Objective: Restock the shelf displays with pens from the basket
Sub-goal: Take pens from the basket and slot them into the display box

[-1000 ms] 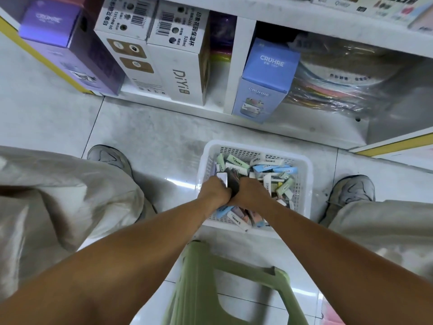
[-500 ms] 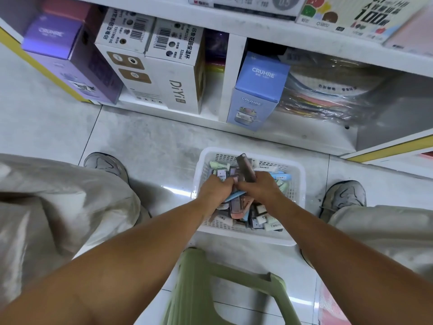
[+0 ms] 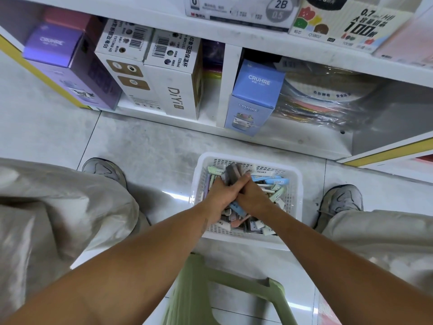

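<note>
Progress looks slight so far: both hands are down in the white basket (image 3: 295,184) on the floor, gathering stock, and no pen can be seen going onto the shelf displays yet. The left hand (image 3: 221,191) and the right hand (image 3: 251,195) press together over the heap, their fingers (image 3: 241,180) clenched around a bundle of pens (image 3: 230,174) whose dark ends stick up just beyond the fingertips, while a blue pen (image 3: 236,207) pokes out beneath the palms. All around and under the fingers, many more pens in pastel colours fill the basket, so most of the supply appears unmoved. Well beyond the fingertips stands the shelf (image 3: 257,37), its lowest bay holding boxes, with refill packs on the level above; the pen displays themselves are not clearly in view. By my judgement the bundle must next be lifted clear and carried up to a display, and that trip repeated many times.
</note>
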The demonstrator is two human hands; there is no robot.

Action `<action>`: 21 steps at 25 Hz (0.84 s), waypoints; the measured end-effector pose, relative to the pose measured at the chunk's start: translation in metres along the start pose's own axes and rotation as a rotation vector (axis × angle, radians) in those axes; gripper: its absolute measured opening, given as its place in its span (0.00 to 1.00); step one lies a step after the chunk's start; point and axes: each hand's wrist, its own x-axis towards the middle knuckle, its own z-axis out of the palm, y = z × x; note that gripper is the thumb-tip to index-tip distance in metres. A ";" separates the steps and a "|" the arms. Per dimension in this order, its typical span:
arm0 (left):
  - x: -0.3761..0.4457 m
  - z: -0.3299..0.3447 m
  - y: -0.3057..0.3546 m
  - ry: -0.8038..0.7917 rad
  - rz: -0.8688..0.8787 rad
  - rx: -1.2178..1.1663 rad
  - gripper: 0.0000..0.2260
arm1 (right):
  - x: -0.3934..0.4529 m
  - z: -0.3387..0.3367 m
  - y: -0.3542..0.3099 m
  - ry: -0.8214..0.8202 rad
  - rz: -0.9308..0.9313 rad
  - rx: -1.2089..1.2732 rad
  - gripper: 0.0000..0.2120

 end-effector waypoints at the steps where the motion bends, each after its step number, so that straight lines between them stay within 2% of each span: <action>1: 0.002 -0.002 -0.002 -0.029 -0.024 -0.058 0.36 | -0.002 -0.001 -0.003 -0.061 -0.017 0.077 0.11; 4: 0.007 -0.013 -0.004 -0.112 -0.044 -0.222 0.28 | -0.011 -0.014 -0.004 -0.256 0.068 0.358 0.11; 6: 0.010 -0.018 -0.002 -0.122 -0.048 -0.266 0.23 | -0.012 -0.024 0.001 -0.326 0.104 0.499 0.14; 10: 0.008 -0.016 0.008 -0.108 -0.020 -0.271 0.18 | -0.009 -0.038 0.007 -0.316 0.158 0.699 0.16; 16: 0.004 -0.015 0.015 -0.085 -0.037 -0.292 0.16 | -0.004 -0.047 0.005 -0.116 0.193 0.607 0.13; 21: 0.000 -0.021 0.018 -0.093 -0.039 -0.322 0.12 | -0.002 -0.052 -0.011 -0.139 0.146 0.397 0.14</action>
